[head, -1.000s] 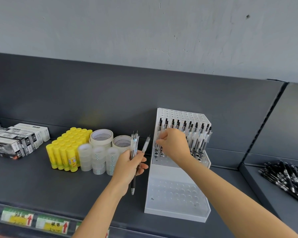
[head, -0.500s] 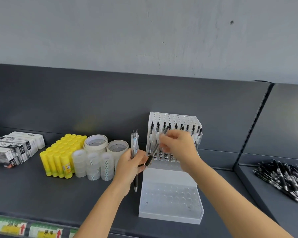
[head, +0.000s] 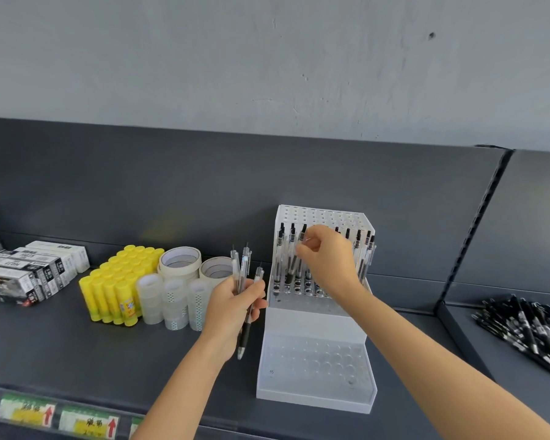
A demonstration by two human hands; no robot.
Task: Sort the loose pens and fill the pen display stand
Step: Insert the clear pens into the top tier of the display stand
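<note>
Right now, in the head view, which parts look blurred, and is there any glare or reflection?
Head view: loose black pens at the right edge are smeared, price labels at the bottom soft; light is even, only a faint yellow sheen on the back panel above the glue sticks.

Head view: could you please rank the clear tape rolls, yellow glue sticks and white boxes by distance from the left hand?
1. Clear tape rolls, directly left of the left hand.
2. Yellow glue sticks, further left.
3. White boxes, far left.
</note>
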